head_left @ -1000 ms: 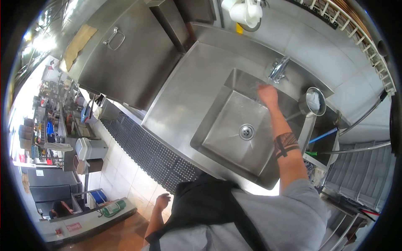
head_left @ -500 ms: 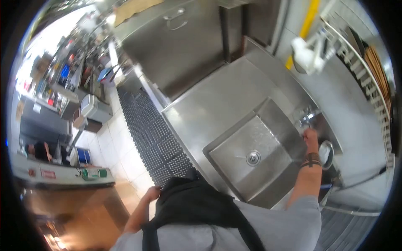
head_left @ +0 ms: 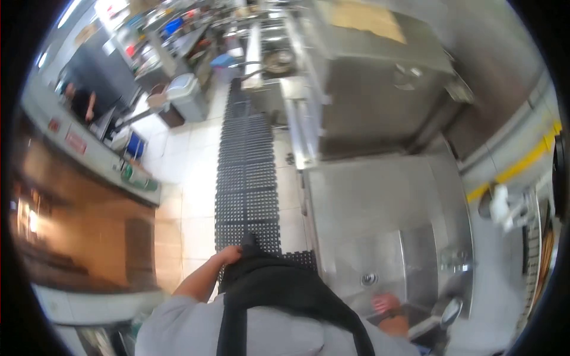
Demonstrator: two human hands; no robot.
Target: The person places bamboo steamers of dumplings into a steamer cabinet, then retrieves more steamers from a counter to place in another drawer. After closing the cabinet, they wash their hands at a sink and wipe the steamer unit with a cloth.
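Observation:
My right hand (head_left: 385,303) hovers low over the front of the steel sink (head_left: 392,258), close to the drain (head_left: 369,279). Its fingers look loose and nothing shows in it, though it is small and blurred. The faucet (head_left: 455,260) stands at the sink's far side, well away from that hand. A round strainer (head_left: 451,310) rests by the sink's right corner. My left hand (head_left: 228,255) is at my hip with its fingers curled on the edge of my black apron (head_left: 273,285), whose corner is lifted.
A black rubber mat (head_left: 246,172) runs along the tiled floor beside a steel counter (head_left: 374,196) and a tall steel cabinet (head_left: 368,89). A grey bin (head_left: 187,95) stands further back. Another person (head_left: 80,98) is behind the far left counter. A wooden counter (head_left: 89,231) lies to my left.
The view has swung left towards the kitchen aisle. My right hand has left the faucet and dropped back to the sink's front. My left hand has closed on the apron edge.

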